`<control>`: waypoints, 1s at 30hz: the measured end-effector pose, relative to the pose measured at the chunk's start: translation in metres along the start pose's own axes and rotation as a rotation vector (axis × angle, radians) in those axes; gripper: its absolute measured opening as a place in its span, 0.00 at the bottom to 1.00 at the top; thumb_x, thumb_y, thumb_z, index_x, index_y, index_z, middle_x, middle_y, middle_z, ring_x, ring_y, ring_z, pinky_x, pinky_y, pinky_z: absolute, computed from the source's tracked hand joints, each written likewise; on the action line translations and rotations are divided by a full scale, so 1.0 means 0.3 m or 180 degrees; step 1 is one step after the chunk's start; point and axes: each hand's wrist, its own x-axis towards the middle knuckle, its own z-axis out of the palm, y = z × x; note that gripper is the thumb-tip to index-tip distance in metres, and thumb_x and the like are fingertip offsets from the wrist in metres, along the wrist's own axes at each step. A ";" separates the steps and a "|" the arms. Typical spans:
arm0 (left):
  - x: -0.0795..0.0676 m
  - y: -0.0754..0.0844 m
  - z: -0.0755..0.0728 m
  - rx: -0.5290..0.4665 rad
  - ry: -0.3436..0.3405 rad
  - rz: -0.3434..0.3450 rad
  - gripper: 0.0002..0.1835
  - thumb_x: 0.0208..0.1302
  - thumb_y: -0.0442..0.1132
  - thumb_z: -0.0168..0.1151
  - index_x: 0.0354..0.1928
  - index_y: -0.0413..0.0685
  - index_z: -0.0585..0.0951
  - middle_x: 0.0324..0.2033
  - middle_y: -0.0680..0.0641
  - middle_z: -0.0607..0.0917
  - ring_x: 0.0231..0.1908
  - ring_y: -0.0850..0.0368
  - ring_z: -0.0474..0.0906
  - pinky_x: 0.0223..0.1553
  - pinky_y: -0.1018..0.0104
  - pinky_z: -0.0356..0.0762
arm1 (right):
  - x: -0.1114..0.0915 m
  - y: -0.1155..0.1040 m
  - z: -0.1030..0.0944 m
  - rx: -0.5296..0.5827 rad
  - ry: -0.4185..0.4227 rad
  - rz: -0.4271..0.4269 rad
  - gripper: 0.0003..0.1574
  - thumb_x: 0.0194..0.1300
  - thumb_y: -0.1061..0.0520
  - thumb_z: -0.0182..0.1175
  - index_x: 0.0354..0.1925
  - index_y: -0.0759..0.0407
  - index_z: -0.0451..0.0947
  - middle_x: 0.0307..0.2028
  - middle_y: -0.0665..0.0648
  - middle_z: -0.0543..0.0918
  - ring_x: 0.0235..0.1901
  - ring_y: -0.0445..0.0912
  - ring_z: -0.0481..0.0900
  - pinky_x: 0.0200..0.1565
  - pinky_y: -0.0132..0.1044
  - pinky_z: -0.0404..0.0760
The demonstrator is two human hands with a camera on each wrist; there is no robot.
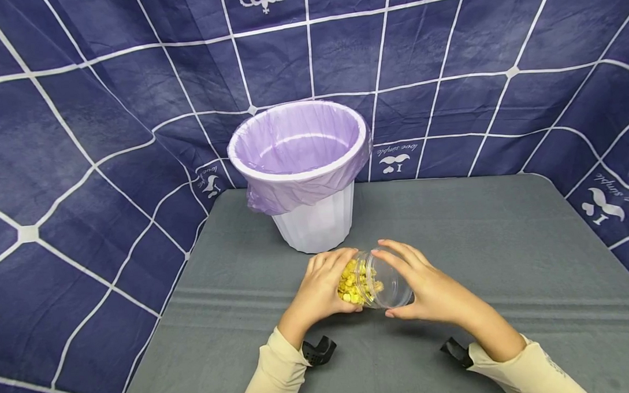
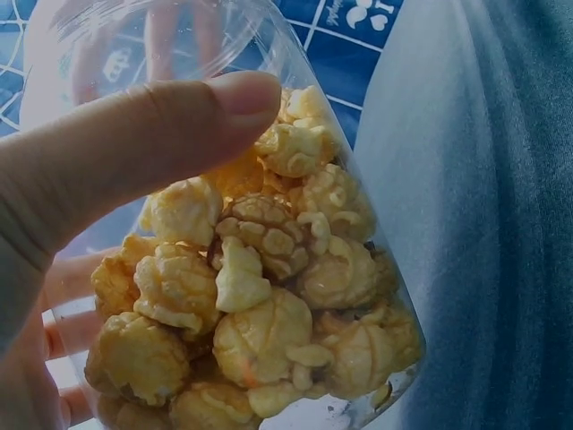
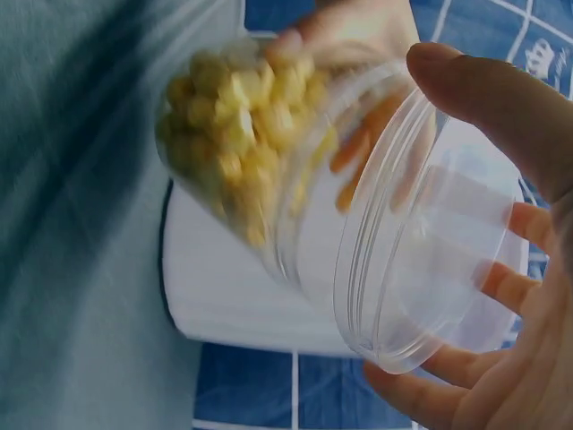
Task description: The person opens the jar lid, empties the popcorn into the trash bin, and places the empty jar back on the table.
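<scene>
My left hand (image 1: 317, 286) grips a clear plastic jar (image 1: 363, 276) on its side, tipped toward the right. Golden caramel popcorn (image 2: 260, 331) fills much of it. In the left wrist view the thumb lies across the jar's front, and the other fingers show through and behind the wall. Between thumb and fingers my right hand (image 1: 427, 285) holds a clear round lid (image 3: 385, 233) by its edge. The lid faces the jar's mouth, and a narrow space shows between them in the right wrist view. Both hands are close over the grey table.
A white bin (image 1: 315, 222) with a purple liner bag (image 1: 304, 194) folded over its rim stands just beyond the hands. The grey-covered table (image 1: 477, 231) ends against a blue cloth (image 1: 436, 111) with white lines at the back and sides.
</scene>
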 end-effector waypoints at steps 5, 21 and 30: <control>-0.003 -0.005 -0.001 0.0008 0.0000 -0.0043 0.55 0.24 0.59 0.75 0.62 0.53 0.62 0.56 0.53 0.69 0.49 0.53 0.65 0.52 0.59 0.57 | -0.017 0.062 -0.047 -0.0073 0.0041 0.0432 0.64 0.34 0.43 0.73 0.67 0.47 0.51 0.65 0.55 0.53 0.59 0.59 0.56 0.48 0.59 0.66; -0.013 -0.010 0.003 0.0021 0.0011 -0.0056 0.55 0.24 0.59 0.75 0.61 0.52 0.63 0.56 0.52 0.69 0.49 0.53 0.64 0.52 0.60 0.57 | -0.126 0.353 -0.038 -0.0537 -0.0674 0.1828 0.63 0.38 0.37 0.69 0.65 0.62 0.53 0.58 0.73 0.55 0.52 0.75 0.56 0.40 0.69 0.61; -0.013 -0.008 0.001 0.0033 0.0026 -0.0035 0.55 0.24 0.58 0.75 0.61 0.52 0.63 0.56 0.51 0.68 0.50 0.52 0.64 0.52 0.59 0.57 | -0.164 0.420 0.026 -0.0535 -0.0865 0.2132 0.65 0.39 0.35 0.68 0.63 0.71 0.54 0.58 0.78 0.54 0.51 0.77 0.53 0.45 0.69 0.57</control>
